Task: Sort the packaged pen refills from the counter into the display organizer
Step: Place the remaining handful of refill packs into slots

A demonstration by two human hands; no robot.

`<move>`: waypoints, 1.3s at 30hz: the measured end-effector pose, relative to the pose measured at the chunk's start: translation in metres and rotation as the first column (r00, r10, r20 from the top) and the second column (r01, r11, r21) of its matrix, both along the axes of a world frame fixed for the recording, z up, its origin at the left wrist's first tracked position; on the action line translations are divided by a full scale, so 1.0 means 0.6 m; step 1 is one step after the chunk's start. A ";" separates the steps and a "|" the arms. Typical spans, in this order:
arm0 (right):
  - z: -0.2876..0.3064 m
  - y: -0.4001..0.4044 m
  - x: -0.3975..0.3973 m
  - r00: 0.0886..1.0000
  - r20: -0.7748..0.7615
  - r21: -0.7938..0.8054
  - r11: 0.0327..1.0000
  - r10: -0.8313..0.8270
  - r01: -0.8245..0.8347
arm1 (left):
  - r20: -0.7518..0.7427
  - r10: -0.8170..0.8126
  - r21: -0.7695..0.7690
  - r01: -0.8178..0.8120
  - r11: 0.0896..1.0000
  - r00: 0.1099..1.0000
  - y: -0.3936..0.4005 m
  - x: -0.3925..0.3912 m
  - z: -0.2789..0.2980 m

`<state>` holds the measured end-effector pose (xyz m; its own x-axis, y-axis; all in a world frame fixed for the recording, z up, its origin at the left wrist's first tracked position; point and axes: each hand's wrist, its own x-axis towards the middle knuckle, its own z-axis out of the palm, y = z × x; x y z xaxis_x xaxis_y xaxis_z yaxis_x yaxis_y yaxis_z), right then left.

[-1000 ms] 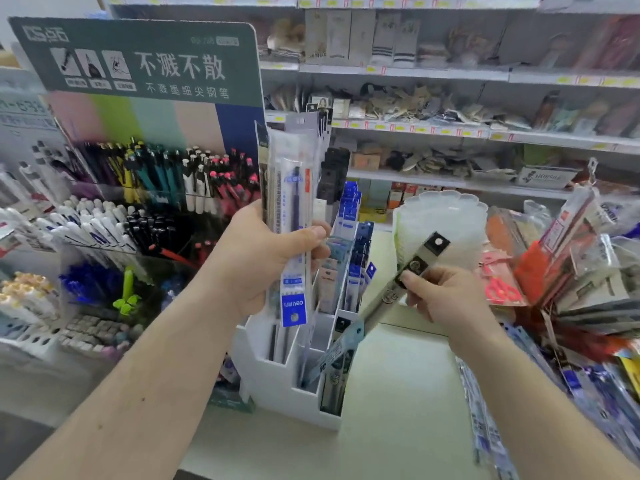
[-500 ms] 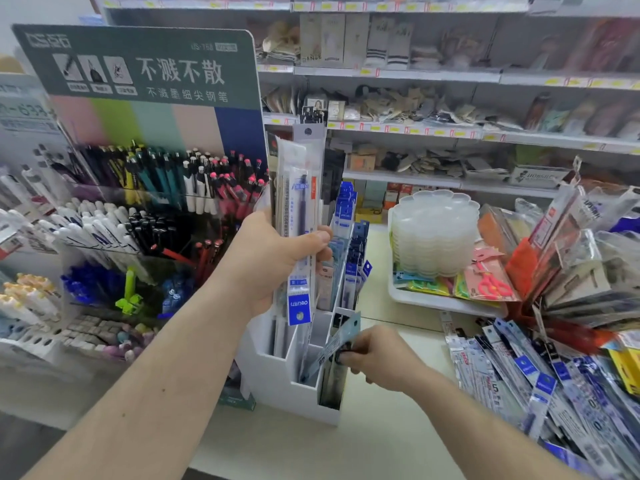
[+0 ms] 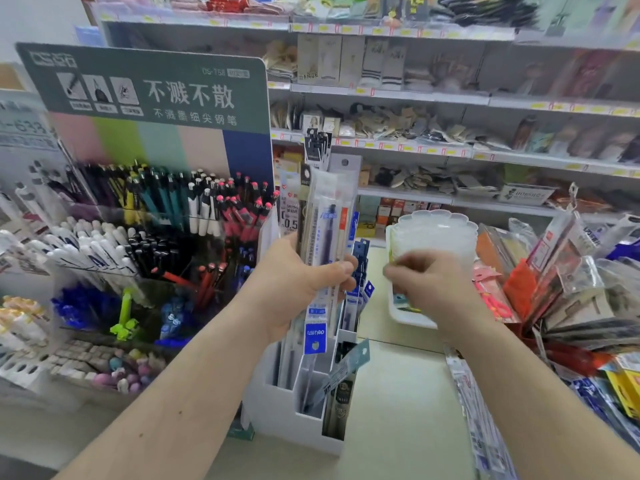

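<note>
view: single head-worn wide-angle camera, no second view to share
facing: looked forward and down over both forearms
near: white display organizer point(image 3: 298, 420) sat close, centre frame
far: shop shelves point(image 3: 450, 98) behind, edges bowed by lens

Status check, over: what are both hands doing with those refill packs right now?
Left hand grips upright bundle of clear packaged refills above white tiered organizer. Right hand raised beside it, blurred, grip unclear. Nothing blocking the slots.

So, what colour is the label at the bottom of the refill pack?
Blue with white print, on the refill pack, head view.
</note>
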<state>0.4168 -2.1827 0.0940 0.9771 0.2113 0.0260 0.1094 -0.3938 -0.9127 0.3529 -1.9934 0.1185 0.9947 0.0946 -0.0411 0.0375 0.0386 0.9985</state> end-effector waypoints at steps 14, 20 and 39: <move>0.066 0.100 -0.010 0.993 0.104 0.189 0.981 -0.062 0.041 | -0.039 -0.242 -0.097 0.238 0.967 0.969 0.039 0.020 0.010; 0.075 0.095 -0.005 0.995 0.091 0.287 0.958 -0.035 0.007 | -0.065 -0.145 -0.097 0.138 0.986 0.987 0.050 0.032 0.011; -0.100 -0.002 0.076 0.806 -0.592 0.571 0.720 0.027 0.395 | -0.079 0.017 -0.059 -0.021 0.998 0.997 0.033 0.033 0.006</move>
<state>0.4625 -2.1839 0.0343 0.8822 0.1607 -0.4426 -0.4701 0.3527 -0.8090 0.3730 -1.9736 0.1221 0.9861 0.1087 -0.1253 0.1147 0.0992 0.9884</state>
